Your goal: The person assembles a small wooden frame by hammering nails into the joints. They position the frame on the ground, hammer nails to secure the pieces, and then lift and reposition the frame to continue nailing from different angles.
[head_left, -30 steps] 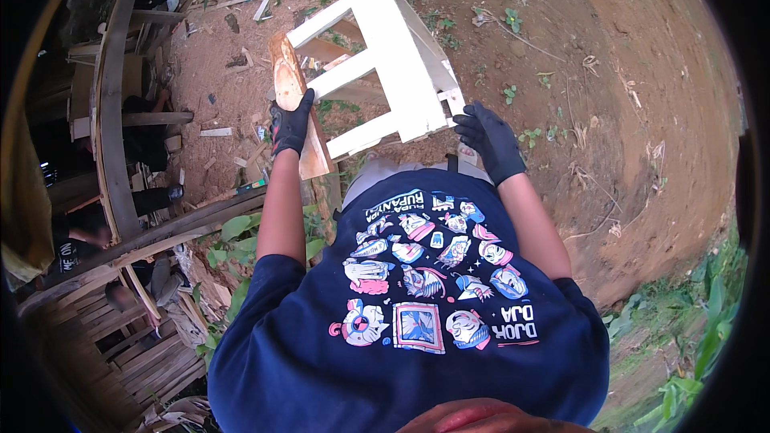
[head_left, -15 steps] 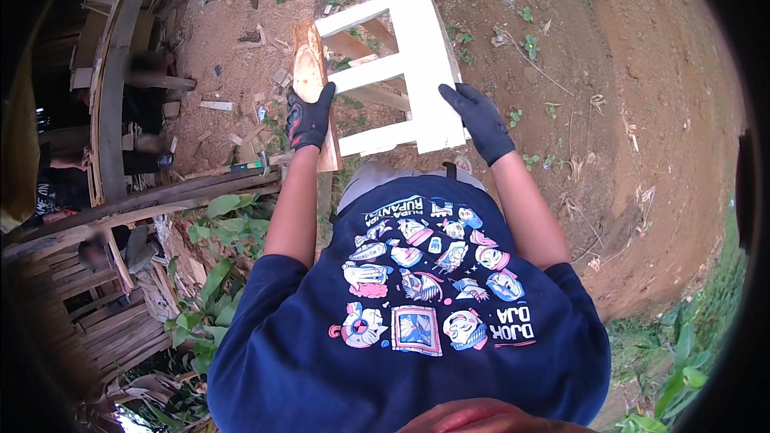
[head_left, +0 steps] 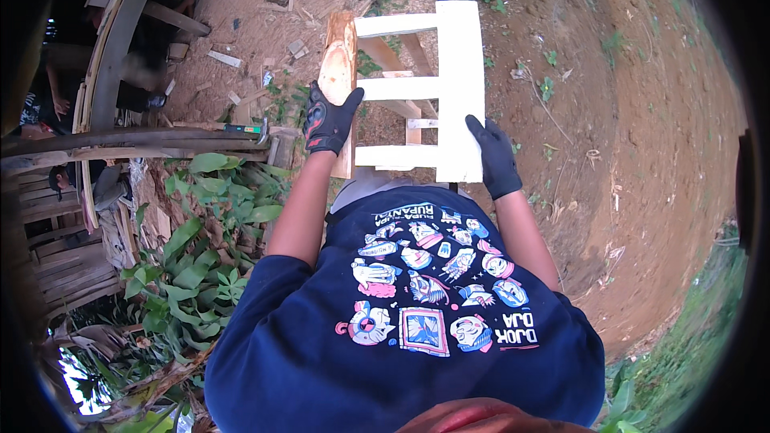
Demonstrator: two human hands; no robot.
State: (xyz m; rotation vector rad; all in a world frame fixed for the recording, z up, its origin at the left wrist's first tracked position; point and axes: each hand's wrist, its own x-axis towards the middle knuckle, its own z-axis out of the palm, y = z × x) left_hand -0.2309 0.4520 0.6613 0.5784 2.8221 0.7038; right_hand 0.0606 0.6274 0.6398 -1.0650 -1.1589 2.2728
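Head view: the wooden frame [head_left: 397, 88] sits between the left hand [head_left: 330, 122], clamped on its rough left board [head_left: 338, 64], and the right hand [head_left: 495, 158], clasped on its pale right board [head_left: 459, 80]; if either grip slips, the frame could tip.

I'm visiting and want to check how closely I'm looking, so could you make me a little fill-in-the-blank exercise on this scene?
1. The left hand and the right hand both wear dark ____.
2. The brown board is held by the ____ hand.
3. The wide pale board is touched at its edge by the ____ hand.
4. Of those two boards, the green-marked tool appears closer to the ____ one.

Missing words: gloves; left; right; brown.
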